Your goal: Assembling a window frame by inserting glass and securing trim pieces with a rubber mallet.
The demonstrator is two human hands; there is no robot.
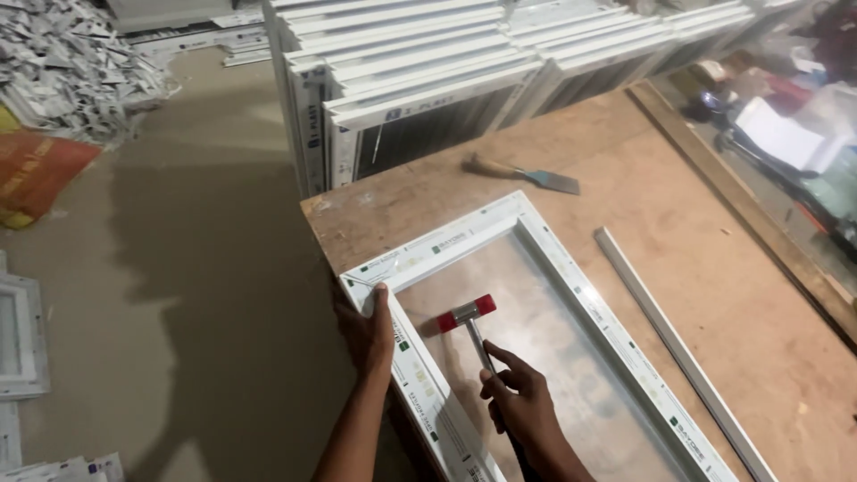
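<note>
A white plastic window frame (pixel 544 254) with a clear pane lies on the wooden workbench (pixel 714 268). My left hand (pixel 368 335) grips the frame's left rail near its far corner, thumb on top. My right hand (pixel 522 406) holds a small mallet (pixel 467 314) with red caps and a metal shaft, index finger stretched along the handle. The mallet's head hovers over the pane just inside the left rail.
A loose white strip (pixel 665 335) lies right of the frame. A wood-handled scraper (pixel 522 174) rests further back on the bench. Stacked white frames (pixel 402 71) stand behind the bench. Scrap offcuts (pixel 71 62) and an orange sack (pixel 36 170) lie on the floor at left.
</note>
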